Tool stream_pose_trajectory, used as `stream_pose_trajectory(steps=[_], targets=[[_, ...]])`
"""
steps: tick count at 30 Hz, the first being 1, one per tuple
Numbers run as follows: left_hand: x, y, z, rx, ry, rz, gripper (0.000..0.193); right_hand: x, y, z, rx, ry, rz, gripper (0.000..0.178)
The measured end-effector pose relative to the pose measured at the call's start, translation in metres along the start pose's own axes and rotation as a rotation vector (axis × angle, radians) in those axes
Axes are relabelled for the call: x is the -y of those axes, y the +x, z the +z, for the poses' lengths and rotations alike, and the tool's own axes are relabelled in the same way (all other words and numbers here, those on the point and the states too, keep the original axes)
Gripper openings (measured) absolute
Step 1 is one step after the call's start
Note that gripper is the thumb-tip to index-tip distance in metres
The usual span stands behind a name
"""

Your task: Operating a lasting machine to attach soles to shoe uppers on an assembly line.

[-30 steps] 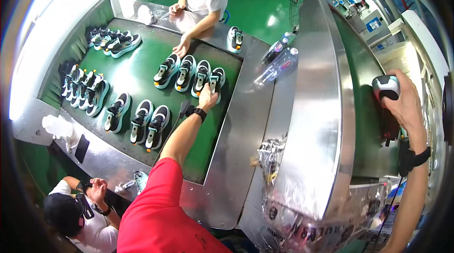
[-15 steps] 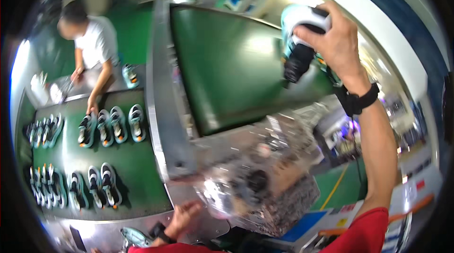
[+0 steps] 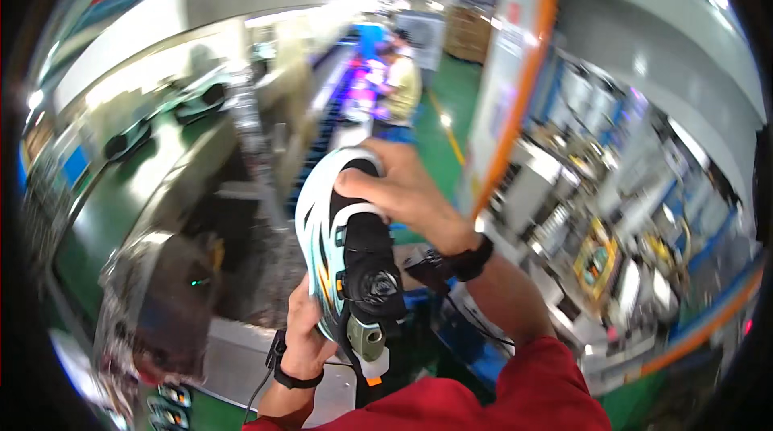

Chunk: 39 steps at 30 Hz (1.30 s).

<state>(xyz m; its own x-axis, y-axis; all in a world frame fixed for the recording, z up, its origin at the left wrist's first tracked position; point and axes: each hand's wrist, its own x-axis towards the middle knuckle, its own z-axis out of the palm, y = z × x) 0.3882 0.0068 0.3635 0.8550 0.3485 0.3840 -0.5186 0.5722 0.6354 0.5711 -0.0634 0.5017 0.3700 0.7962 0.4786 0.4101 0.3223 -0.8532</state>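
Note:
A sneaker (image 3: 320, 230) in white, mint and black, with orange accents, is held up in front of me. My right hand (image 3: 407, 189) grips its upper end from the right, the thumb across the black collar area. At the lower left side of the sneaker, my left hand (image 3: 302, 325) closes on its edge, with part of the fingers hidden behind it. An olive-green piece and a pale, orange-tipped end show at the sneaker's lower end. Both wrists wear black bands.
Machinery with a yellow-framed part (image 3: 597, 258) stands on the right behind an orange-edged post (image 3: 519, 101). On the left, a green conveyor (image 3: 105, 214) carries dark shoe pieces. A plastic-wrapped box (image 3: 165, 310) sits closer. Farther off, a person (image 3: 398, 85) stands beside a purple-lit line.
My view has swung right, away from the rows of shoes. The sneaker in my right hand has come down in front of me, and my left hand has moved onto it.

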Motion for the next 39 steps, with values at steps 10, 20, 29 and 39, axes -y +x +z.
stream_pose_trajectory(steps=[10, 20, 29, 39], targets=[[0.250, 0.051, 0.156, 0.019, 0.349, -0.336, 0.047, -0.041, -0.327, -0.155, -0.785, -0.090, 0.118, 0.076], [0.504, 0.119, 0.262, 0.495, 0.572, -0.812, 0.053, -0.034, -0.550, -0.291, -1.623, -0.085, 0.341, 0.058], [0.738, 0.198, 0.305, 0.575, 1.286, -0.509, 0.083, 0.023, -0.606, -0.296, -1.987, -0.470, 0.326, 0.057], [0.758, 0.219, 0.299, 0.379, 1.051, -0.805, 0.030, 0.017, -0.634, -0.439, -1.806, -0.872, 0.714, 0.050]])
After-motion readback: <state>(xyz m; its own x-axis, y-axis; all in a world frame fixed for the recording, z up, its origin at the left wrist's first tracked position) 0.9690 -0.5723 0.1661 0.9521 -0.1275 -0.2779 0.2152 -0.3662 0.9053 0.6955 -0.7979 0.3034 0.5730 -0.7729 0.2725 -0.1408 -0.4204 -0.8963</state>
